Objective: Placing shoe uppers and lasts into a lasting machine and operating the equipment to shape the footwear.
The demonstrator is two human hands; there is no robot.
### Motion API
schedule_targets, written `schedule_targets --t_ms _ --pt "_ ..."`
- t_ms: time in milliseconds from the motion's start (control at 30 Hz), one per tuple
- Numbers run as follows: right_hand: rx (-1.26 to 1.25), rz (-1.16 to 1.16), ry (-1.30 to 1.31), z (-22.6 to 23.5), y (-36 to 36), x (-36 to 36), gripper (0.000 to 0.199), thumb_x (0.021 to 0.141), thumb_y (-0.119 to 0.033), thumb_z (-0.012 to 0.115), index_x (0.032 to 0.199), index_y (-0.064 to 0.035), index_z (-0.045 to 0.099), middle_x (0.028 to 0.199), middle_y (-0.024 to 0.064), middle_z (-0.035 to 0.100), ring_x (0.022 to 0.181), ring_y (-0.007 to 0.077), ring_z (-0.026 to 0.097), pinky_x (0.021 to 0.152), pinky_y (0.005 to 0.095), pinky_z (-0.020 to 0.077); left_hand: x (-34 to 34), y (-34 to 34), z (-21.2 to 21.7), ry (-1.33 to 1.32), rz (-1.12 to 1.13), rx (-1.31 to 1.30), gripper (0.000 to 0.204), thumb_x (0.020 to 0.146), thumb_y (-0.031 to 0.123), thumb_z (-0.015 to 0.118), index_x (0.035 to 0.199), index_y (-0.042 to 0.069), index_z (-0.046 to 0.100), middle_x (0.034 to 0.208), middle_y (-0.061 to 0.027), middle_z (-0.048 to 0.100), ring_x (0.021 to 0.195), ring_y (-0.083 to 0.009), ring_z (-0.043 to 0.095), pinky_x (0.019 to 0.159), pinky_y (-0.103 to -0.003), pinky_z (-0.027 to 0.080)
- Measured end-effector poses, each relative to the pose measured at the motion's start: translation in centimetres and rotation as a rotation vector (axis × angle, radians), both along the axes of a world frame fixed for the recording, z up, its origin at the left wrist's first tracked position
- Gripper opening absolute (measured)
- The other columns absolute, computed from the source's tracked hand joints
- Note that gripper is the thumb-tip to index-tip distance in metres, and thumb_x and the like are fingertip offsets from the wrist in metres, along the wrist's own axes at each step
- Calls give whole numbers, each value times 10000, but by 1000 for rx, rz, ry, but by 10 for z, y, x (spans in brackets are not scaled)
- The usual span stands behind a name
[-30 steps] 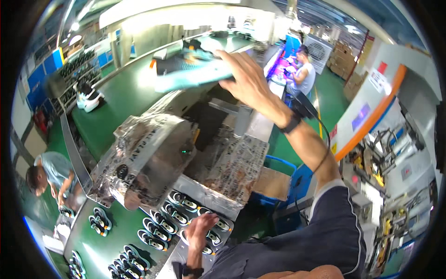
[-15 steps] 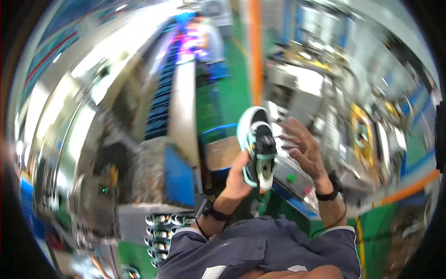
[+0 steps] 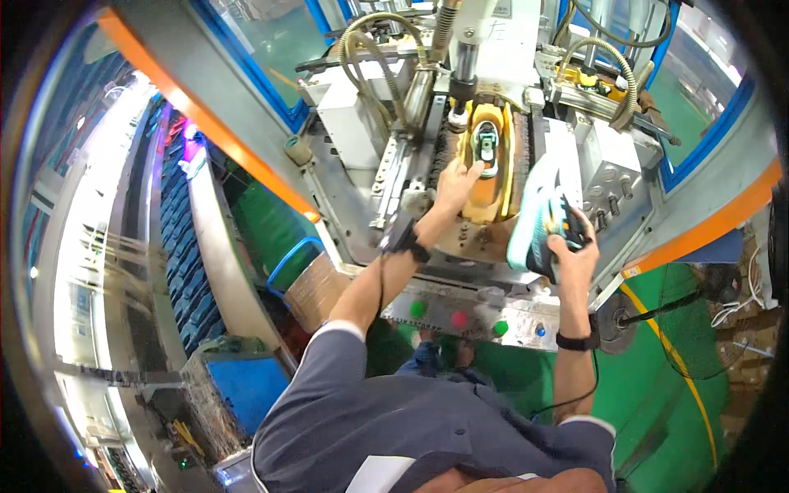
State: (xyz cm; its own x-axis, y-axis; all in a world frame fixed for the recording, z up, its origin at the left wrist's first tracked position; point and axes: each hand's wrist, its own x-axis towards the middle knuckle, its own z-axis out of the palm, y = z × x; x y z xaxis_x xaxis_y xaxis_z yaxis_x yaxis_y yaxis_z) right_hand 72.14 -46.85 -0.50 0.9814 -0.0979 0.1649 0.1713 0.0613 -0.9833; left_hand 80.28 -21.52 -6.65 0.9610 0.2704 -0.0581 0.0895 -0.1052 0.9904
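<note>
My right hand [image 3: 578,251] is closed around a shoe [image 3: 538,218] with a pale teal and white sole and dark upper, tilted over the right front of the machine. A second shoe [image 3: 486,148], in similar colours, sits in the yellow mould [image 3: 491,200] of the press. My left hand [image 3: 456,187] reaches to the near end of that second shoe, thumb and forefinger apart. Whether the thumb touches this shoe I cannot tell.
Above the mould comes down a metal press rod [image 3: 465,70]. White side blocks [image 3: 349,123] and hoses flank it. A button panel [image 3: 481,320] runs along the front edge. At left stand an orange-edged frame [image 3: 205,107], a cardboard box [image 3: 316,287] and a conveyor [image 3: 185,238].
My view has turned right to the press. The shoe held in my left hand has passed to my right, and my left hand now reaches into the machine.
</note>
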Motion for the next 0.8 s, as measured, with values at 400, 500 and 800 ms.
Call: schedule_targets --t_ms 400,500,800 --pt "-510 -243 44 32 -28 106 549 675 -86 686 1189 51 549 999 113 635 885 164 601 798 282 492 153 7 -74 135 238 284 362 715 204 745 923 -69 631 894 -227 667 843 -327 657 739 -408 512" --pt "-828 -262 18 41 11 182 593 640 -201 733 1143 61 560 988 169 651 904 236 632 815 313 499 83 34 -39 151 19 -591 237 797 122 700 974 -26 644 935 -108 676 790 -196 649 695 -332 520" --pt "-1173 153 173 -78 196 309 530 635 -253 761 999 105 619 1049 262 653 981 370 647 858 407 512 -221 121 54 210 153 -621 573 785 134 716 1264 -62 471 1128 -106 590 994 -171 588 912 -317 466"
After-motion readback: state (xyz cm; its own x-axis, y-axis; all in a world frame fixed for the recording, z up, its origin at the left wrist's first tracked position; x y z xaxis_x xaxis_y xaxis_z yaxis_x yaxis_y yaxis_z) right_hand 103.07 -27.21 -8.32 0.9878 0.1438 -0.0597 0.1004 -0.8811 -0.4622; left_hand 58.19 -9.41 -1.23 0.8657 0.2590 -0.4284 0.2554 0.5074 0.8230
